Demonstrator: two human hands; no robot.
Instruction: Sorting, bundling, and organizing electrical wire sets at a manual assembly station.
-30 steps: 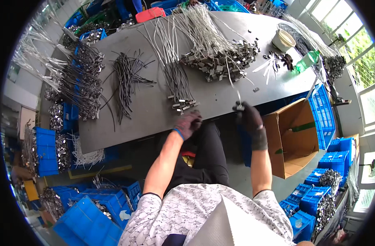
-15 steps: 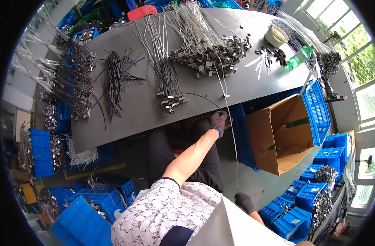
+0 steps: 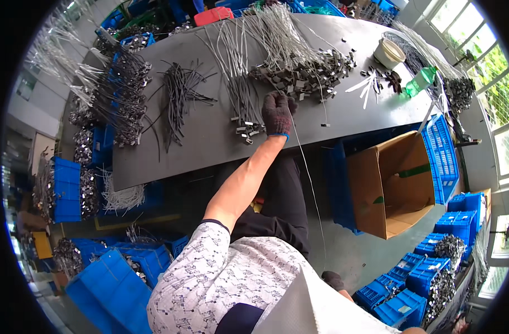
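Note:
My left hand [image 3: 278, 113], in a dark knitted glove with a blue cuff, is over the table at the near edge of a heap of metal-ended cables [image 3: 304, 75]. Its fingers are closed on a thin pale wire [image 3: 307, 170], which hangs over the table edge toward the floor. Just left of the hand lies a smaller bundle of cables [image 3: 244, 106] with small metal end pieces. My right hand [image 3: 333, 280], also dark-gloved, is low at the right beside my body. The lower end of the wire runs toward it; its fingers are too hidden to read.
The grey table [image 3: 182, 158] also bears loose black cables [image 3: 182, 100], a pale tub [image 3: 389, 54], white strips [image 3: 366, 88] and a green bottle [image 3: 420, 82]. An open cardboard box [image 3: 368, 195] stands right of my legs. Blue crates [image 3: 106, 292] stand around me.
My left hand has moved from the table's front edge up and left to the cable heap. The upper wire has shifted left with it. My right hand sits slightly lower in view.

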